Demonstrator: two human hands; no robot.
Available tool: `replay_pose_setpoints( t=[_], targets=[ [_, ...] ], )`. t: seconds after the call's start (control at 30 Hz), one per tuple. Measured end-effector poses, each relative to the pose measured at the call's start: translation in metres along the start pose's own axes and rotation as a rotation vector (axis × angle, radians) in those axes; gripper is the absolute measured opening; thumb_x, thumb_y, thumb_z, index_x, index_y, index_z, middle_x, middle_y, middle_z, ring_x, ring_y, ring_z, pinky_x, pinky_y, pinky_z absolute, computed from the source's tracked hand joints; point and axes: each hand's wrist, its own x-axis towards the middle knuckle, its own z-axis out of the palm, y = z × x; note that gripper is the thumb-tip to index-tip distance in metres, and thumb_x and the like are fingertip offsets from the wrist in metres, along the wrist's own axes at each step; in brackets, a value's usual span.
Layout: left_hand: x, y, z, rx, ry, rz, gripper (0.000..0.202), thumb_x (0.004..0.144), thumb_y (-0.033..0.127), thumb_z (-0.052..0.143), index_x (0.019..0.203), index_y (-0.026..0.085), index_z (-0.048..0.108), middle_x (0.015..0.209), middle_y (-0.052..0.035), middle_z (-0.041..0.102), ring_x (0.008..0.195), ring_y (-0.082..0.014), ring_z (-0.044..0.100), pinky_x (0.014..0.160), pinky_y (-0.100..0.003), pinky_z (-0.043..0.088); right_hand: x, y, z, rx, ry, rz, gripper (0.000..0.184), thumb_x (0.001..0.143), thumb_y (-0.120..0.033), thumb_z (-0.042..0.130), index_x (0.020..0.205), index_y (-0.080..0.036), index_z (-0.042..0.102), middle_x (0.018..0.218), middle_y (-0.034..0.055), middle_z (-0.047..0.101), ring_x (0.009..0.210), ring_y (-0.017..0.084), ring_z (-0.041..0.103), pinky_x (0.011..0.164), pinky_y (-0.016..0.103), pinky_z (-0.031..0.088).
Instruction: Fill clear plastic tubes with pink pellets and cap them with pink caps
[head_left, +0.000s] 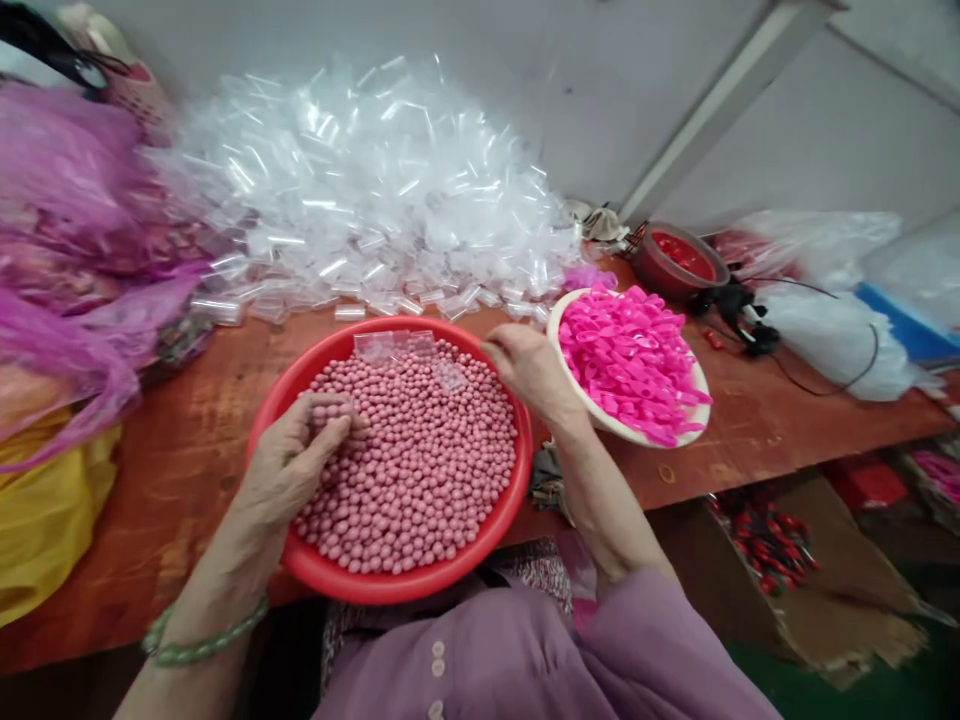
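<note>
A red basin (315,570) full of small pink balls (427,470) sits at the table's near edge in front of me. My left hand (296,465) rests in the basin's left side, fingers pinched together around a small clear tube holding pink balls. My right hand (525,365) hovers over the basin's far right rim, fingers curled on something I cannot make out. A few clear tubes (394,345) lie on the balls at the basin's far side.
A big heap of clear plastic tubes (375,190) fills the back of the red-brown table (187,450). A white bowl of bright pink caps (637,365) stands right of the basin. Purple bags (67,240) and a yellow bag (45,510) lie left. A dark bowl (679,262) stands far right.
</note>
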Motion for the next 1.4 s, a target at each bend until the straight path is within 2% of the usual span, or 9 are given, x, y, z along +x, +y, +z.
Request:
replay_pose_setpoints(
  t=[0.1,0.23,0.33,0.53,0.7,0.83,0.93,1.17,1.4],
  targets=[
    [0.002,-0.002,-0.001,0.017,-0.002,0.01,0.021,0.085,0.037,0.068,0.097,0.021,0.063,0.084,-0.0017,0.07,0.076,-0.0165,0.066,0.074,-0.027,0.056,-0.018,0.057,-0.03,-0.236,0.136,0.204,0.02,0.092,-0.021,0.054,0.102,-0.018,0.071,0.098,0.0145,0.07,0.094,0.029,0.061,0.087,0.043,0.049],
    [0.004,-0.005,-0.001,0.024,0.004,-0.011,0.024,0.084,0.041,0.07,0.097,0.022,0.065,0.086,-0.0019,0.071,0.079,-0.0174,0.065,0.076,-0.029,0.055,-0.03,0.122,-0.048,-0.503,0.016,0.263,0.036,0.086,-0.015,0.053,0.117,-0.012,0.07,0.116,0.0224,0.065,0.105,0.037,0.057,0.089,0.05,0.047],
    [0.005,-0.004,0.001,0.024,0.023,-0.035,0.025,0.083,0.043,0.073,0.095,0.022,0.067,0.087,-0.0025,0.071,0.08,-0.0184,0.065,0.076,-0.03,0.055,-0.028,0.143,-0.041,-0.544,-0.061,0.192,0.036,0.087,-0.012,0.05,0.115,-0.011,0.072,0.115,0.0235,0.065,0.104,0.037,0.057,0.089,0.051,0.047],
    [0.0,0.001,0.007,-0.103,0.066,-0.049,0.028,0.078,0.038,0.076,0.096,0.021,0.065,0.082,-0.0021,0.071,0.075,-0.0171,0.067,0.074,-0.03,0.056,-0.025,0.156,-0.048,-0.417,0.132,0.093,0.026,0.091,-0.02,0.052,0.102,-0.014,0.075,0.109,0.023,0.068,0.101,0.036,0.058,0.093,0.055,0.045],
    [-0.008,0.015,0.026,-0.311,-0.054,-0.077,0.032,0.075,0.035,0.081,0.094,0.017,0.063,0.082,-0.002,0.071,0.077,-0.0146,0.069,0.073,-0.027,0.057,-0.017,0.093,-0.055,0.116,0.417,-0.077,0.018,0.096,-0.031,0.058,0.105,-0.026,0.072,0.102,0.0143,0.072,0.093,0.029,0.066,0.087,0.046,0.051],
    [-0.016,0.026,0.054,-0.619,-0.171,-0.18,0.039,0.073,0.037,0.085,0.094,0.017,0.059,0.091,-0.005,0.074,0.08,-0.0169,0.073,0.073,-0.029,0.06,-0.026,-0.006,-0.024,0.413,0.309,-0.314,0.02,0.097,-0.025,0.056,0.112,-0.028,0.069,0.104,0.0073,0.074,0.097,0.024,0.069,0.088,0.044,0.056],
    [-0.021,0.028,0.07,-0.787,-0.159,-0.225,0.041,0.07,0.037,0.088,0.092,0.015,0.06,0.085,-0.0014,0.072,0.075,-0.013,0.071,0.077,-0.029,0.06,-0.042,-0.051,0.01,0.582,0.259,-0.537,0.023,0.096,-0.018,0.058,0.117,-0.027,0.064,0.103,0.0052,0.075,0.093,0.02,0.071,0.083,0.037,0.059],
    [-0.029,0.013,0.077,-0.804,0.011,-0.124,0.044,0.063,0.035,0.092,0.089,0.015,0.061,0.08,0.0047,0.063,0.071,-0.0072,0.064,0.073,-0.023,0.058,-0.076,-0.071,0.043,0.898,0.17,-0.257,0.018,0.098,-0.021,0.057,0.116,-0.024,0.062,0.104,0.0025,0.071,0.09,0.014,0.07,0.082,0.03,0.059],
    [-0.035,0.001,0.081,-0.666,0.044,0.086,0.04,0.072,0.04,0.085,0.094,0.017,0.062,0.091,0.0008,0.065,0.085,-0.0088,0.062,0.08,-0.021,0.055,-0.08,-0.092,0.052,0.441,0.479,-0.287,0.022,0.097,-0.02,0.058,0.117,-0.02,0.067,0.108,0.0113,0.066,0.106,0.023,0.064,0.092,0.043,0.059]
  ],
)
